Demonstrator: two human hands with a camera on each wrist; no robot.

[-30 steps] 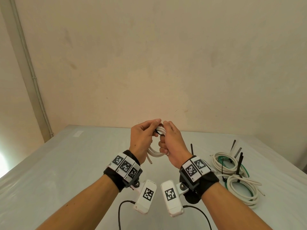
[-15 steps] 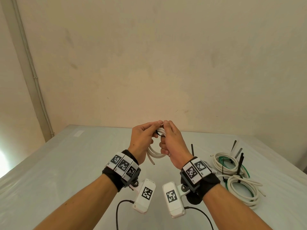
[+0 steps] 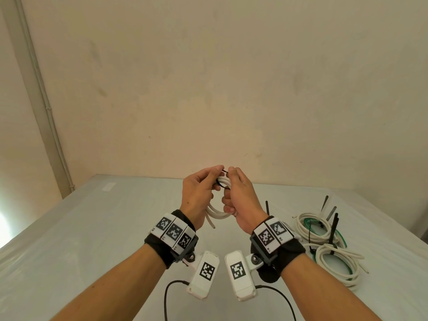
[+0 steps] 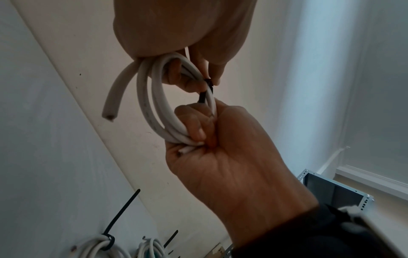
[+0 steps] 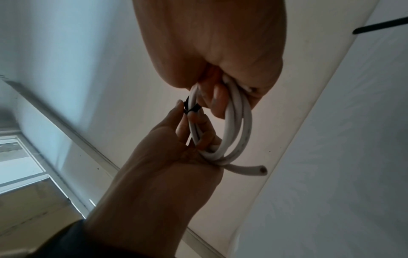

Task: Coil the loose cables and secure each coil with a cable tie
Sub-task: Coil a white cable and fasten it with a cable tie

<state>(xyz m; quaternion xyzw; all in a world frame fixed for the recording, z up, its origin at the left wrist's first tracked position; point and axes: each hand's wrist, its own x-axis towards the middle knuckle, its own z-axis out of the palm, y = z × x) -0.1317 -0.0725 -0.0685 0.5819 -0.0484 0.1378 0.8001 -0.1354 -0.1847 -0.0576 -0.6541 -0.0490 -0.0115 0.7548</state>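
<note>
A small white cable coil (image 3: pixel 218 214) is held up over the table between both hands. A black cable tie (image 3: pixel 224 173) loops round its top. My left hand (image 3: pixel 205 184) supports the coil's left side and pinches the tie (image 5: pixel 190 109) with thumb and forefinger. My right hand (image 3: pixel 237 188) has its fingers curled round the coil (image 4: pixel 154 111) on the right, its thumb and forefinger at the tie's tail (image 4: pixel 202 97). One cut cable end (image 4: pixel 109 115) hangs free below the left hand (image 4: pixel 176 34).
Two tied white coils (image 3: pixel 311 228) (image 3: pixel 337 265) lie at the right of the white-covered table (image 3: pixel 92 228), with green wire among them and black tie tails sticking up. Another black tie (image 3: pixel 267 207) stands behind my right wrist. A grey metal frame (image 4: pixel 335 190) stands beyond the table.
Both hands stay on the coil in nearly the same place. The fingertips have drawn closer together at the tie on top of the coil.
</note>
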